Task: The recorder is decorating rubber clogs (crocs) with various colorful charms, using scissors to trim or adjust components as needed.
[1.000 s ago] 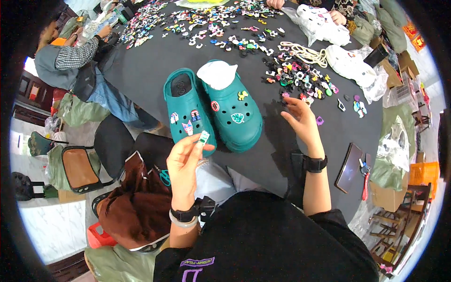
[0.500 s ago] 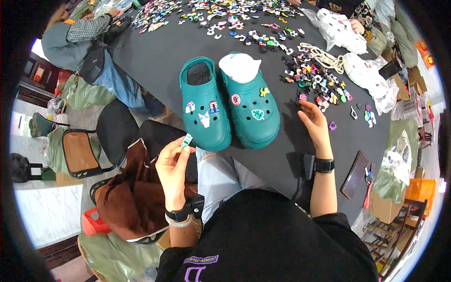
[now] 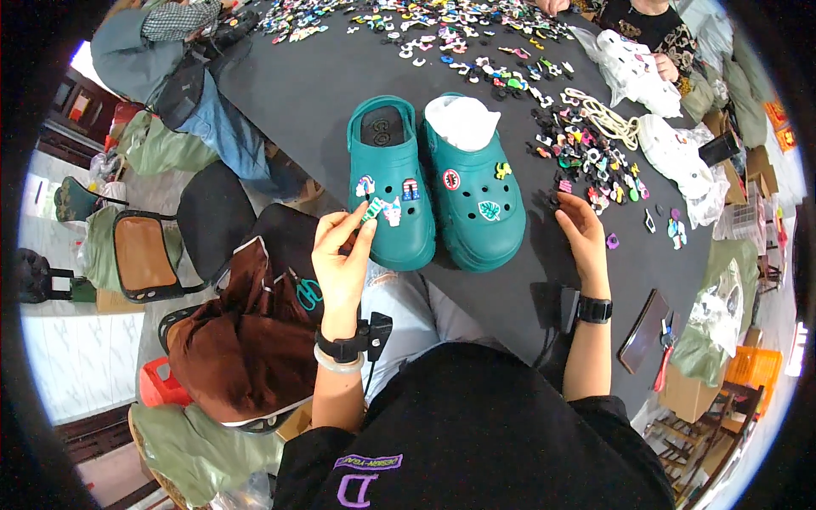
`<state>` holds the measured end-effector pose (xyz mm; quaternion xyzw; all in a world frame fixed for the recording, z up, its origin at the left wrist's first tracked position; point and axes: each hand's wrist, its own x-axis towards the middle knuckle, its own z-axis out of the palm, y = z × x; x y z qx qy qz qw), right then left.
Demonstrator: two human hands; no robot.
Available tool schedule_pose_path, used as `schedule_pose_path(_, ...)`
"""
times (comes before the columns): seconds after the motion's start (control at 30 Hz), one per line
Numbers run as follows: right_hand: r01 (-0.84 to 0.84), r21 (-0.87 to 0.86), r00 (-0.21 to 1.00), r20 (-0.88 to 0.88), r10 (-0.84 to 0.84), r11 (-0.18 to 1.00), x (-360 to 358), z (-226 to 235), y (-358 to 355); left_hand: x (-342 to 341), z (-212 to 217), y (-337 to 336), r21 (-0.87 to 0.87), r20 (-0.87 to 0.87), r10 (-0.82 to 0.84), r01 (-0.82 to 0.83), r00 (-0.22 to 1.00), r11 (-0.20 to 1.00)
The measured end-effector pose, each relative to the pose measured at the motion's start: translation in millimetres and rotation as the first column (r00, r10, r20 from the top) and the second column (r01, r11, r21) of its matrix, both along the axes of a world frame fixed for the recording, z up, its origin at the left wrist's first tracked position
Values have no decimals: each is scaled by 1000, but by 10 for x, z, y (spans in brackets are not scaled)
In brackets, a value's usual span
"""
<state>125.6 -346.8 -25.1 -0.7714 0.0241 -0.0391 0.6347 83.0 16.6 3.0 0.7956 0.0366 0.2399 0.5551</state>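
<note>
A pair of teal clogs stands side by side with toes toward me. The left clog (image 3: 405, 234) carries several small charms, among them a rainbow and a pink-and-white one. On the right clog (image 3: 476, 234) are a leaf charm (image 3: 489, 211), a round red one and a yellow-green one; white stuffing (image 3: 463, 123) fills its opening. My left hand (image 3: 342, 259) pinches a green-and-white striped charm (image 3: 371, 210) in front of the left clog's side; whether it touches cannot be told. My right hand (image 3: 586, 238) is open, fingers curved, beside a pink charm (image 3: 565, 185) and the charm pile's near edge.
Loose charms (image 3: 586, 149) lie heaped right of the clogs, with a larger spread (image 3: 459, 34) behind. A cord (image 3: 608, 115) and white clogs in plastic (image 3: 676, 157) lie farther right. A phone (image 3: 643, 330) and red-handled snips (image 3: 665, 353) rest near the right edge. Other people sit across the table.
My left hand has raised the striped charm from below the left clog's toe to beside its charms. My right hand stays near the pile. The whole view has shifted slightly.
</note>
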Motion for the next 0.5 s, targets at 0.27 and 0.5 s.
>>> schedule_pose_path(0.27,0,-16,1000,12,0,1000,-4,1,10,8,-11,0,203,88,53,-70,995,977)
schedule_pose_path(0.5,-5,-5,1000,10,5,1000,-6,11,22,9,57,-9,344,130,42,-85,991,935)
